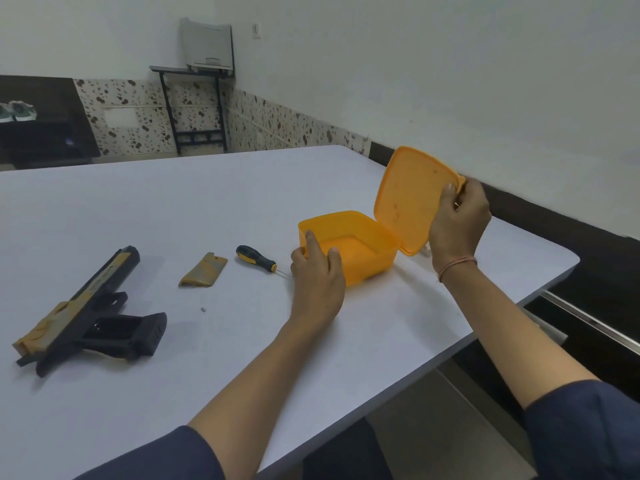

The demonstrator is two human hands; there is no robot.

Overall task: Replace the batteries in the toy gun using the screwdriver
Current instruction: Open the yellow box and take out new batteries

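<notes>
Two hands: both on the orange box [363,258] (no batteries visible inside).
Left hand [317,268]: grips the box's near corner, fingers over the rim.
Right hand [459,220]: pinches the raised lid [408,195] by its edge.
Toy gun [86,313]: on the table [207,202], well left of both hands, long axis near-left to far-right, open grip pointing right.
Screwdriver [254,258]: between gun and box, tip toward the box.
Nearer to the gun: the left, I judge.

no readable text, labels or numbers
</notes>
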